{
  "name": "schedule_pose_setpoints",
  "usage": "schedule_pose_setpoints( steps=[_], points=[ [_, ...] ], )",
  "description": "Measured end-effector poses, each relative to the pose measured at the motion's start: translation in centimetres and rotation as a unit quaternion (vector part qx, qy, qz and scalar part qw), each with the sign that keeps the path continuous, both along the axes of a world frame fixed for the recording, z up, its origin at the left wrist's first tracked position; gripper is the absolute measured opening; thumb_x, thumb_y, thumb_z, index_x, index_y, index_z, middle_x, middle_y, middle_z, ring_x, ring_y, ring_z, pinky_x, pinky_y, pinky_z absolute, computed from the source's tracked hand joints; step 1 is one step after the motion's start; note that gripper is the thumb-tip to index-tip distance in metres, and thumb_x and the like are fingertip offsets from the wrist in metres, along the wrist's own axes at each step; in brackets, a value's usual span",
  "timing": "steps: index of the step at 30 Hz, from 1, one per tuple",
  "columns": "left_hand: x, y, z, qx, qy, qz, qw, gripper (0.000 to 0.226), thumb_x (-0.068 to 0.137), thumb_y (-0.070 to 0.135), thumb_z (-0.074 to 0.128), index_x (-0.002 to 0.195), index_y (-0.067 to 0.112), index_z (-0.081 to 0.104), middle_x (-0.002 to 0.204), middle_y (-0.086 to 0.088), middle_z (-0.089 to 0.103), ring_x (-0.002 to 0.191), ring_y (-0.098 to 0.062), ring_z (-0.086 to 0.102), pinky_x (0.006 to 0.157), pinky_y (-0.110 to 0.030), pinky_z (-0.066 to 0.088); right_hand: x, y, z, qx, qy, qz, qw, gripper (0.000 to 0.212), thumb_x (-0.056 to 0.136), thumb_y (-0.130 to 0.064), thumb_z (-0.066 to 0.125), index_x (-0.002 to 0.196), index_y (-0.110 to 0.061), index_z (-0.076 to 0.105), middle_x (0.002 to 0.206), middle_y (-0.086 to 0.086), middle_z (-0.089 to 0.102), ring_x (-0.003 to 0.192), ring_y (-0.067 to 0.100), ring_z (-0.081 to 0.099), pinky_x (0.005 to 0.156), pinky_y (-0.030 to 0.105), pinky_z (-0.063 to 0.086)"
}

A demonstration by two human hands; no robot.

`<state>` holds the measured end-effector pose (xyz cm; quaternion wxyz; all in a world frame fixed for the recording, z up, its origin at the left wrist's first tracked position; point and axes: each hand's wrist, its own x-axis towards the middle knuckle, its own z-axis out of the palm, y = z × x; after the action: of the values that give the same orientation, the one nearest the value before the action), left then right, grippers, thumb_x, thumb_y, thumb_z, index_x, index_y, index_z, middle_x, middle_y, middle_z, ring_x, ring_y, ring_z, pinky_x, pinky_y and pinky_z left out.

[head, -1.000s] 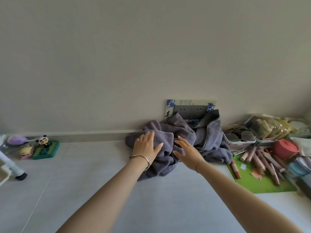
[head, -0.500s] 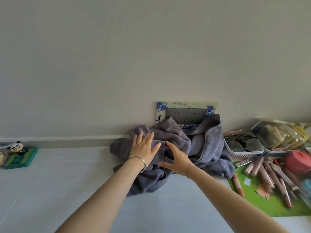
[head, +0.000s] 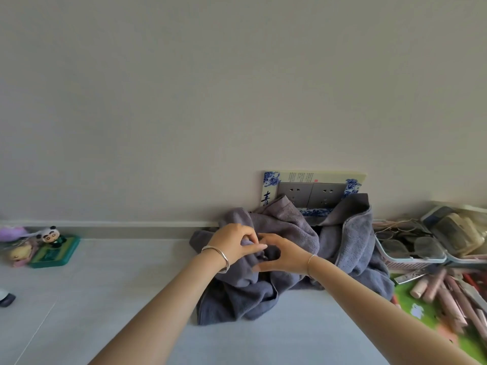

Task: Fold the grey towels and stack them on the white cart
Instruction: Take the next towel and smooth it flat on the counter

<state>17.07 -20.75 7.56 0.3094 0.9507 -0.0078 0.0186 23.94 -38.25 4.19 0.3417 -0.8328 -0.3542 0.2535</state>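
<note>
We read one large blue character, 青, on the left border of the blue-and-white decorated frame [head: 268, 191] set around the grey wall sockets [head: 311, 193]; the fine print along the frame's top strip is too small for us to make out. The grey towels [head: 290, 259] lie in a crumpled heap on the pale surface [head: 105, 299], bunched up against the wall and covering the frame's lower edge. Our left hand [head: 234, 242] pinches a fold of cloth between curled fingers and thumb, and our right hand [head: 283, 255] grips the cloth just beside it, the two hands nearly touching. To the left of the heap the surface runs bare as far as the panda figurine [head: 51, 235] on its green tray [head: 56, 252]. On the right the heap's edge sits close against a basket of glasses [head: 405, 248] and a green mat [head: 432, 312] strewn with pink tubes [head: 448, 291].
</note>
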Motion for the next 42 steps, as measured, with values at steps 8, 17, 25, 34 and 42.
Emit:
schedule_pose_setpoints(
  steps=[8, 17, 25, 34, 42],
  points=[
    [-2.3, 4.5, 5.3, 0.035, -0.002, -0.006, 0.999, 0.027, 0.071, 0.05, 0.075, 0.061, 0.029, 0.061, 0.059, 0.01, 0.059, 0.055, -0.002, 0.049, 0.059, -0.015, 0.038, -2.0, 1.2, 2.0, -0.077, -0.033, 0.04, 0.996, 0.066, 0.06, -0.067, 0.074, 0.098, -0.015, 0.057, 0.088, 0.001, 0.061, 0.08, 0.019, 0.056, 0.079, 0.029, 0.047],
    [-8.8, 8.6, 9.6, 0.123, 0.044, -0.006, 0.991, 0.056, 0.062, 0.07, 0.069, 0.06, 0.016, 0.054, 0.051, 0.006, 0.043, 0.053, -0.014, 0.038, 0.053, -0.028, 0.033, -6.8, 0.4, 7.6, -0.062, 0.11, 0.0, 0.992, 0.056, 0.07, -0.066, 0.067, 0.101, -0.019, 0.07, 0.098, -0.007, 0.07, 0.095, 0.01, 0.064, 0.095, 0.032, 0.046],
    [-14.6, 11.9, 13.4, 0.022, 0.025, -0.016, 0.999, 0.057, 0.068, 0.058, 0.072, 0.042, 0.018, 0.041, 0.045, 0.01, 0.03, 0.046, -0.008, 0.027, 0.048, -0.025, 0.023, -13.6, 1.9, 16.1, 0.05, 0.232, -0.025, 0.971, 0.045, 0.08, -0.042, 0.068, 0.113, -0.012, 0.064, 0.116, 0.013, 0.066, 0.107, 0.026, 0.063, 0.095, 0.038, 0.049],
    [-21.8, 15.4, 27.0, -0.087, -0.111, -0.048, 0.989, 0.042, 0.065, 0.054, 0.061, 0.046, 0.018, 0.049, 0.041, 0.016, 0.037, 0.04, 0.0, 0.033, 0.042, -0.013, 0.027, -19.1, 5.2, 28.6, 0.193, 0.138, 0.037, 0.971, 0.082, 0.043, -0.055, 0.089, 0.105, -0.007, 0.064, 0.097, 0.011, 0.072, 0.084, 0.02, 0.07, 0.072, 0.028, 0.056],
    [-23.1, 17.0, 29.2, -0.138, -0.156, -0.083, 0.974, 0.075, 0.052, 0.083, 0.061, 0.061, 0.009, 0.065, 0.065, 0.004, 0.049, 0.063, -0.011, 0.043, 0.059, -0.028, 0.035, -21.5, 7.2, 30.4, 0.227, 0.141, 0.028, 0.963, 0.08, 0.037, -0.052, 0.091, 0.1, -0.011, 0.067, 0.095, 0.008, 0.073, 0.084, 0.019, 0.07, 0.07, 0.027, 0.056]
  ],
)
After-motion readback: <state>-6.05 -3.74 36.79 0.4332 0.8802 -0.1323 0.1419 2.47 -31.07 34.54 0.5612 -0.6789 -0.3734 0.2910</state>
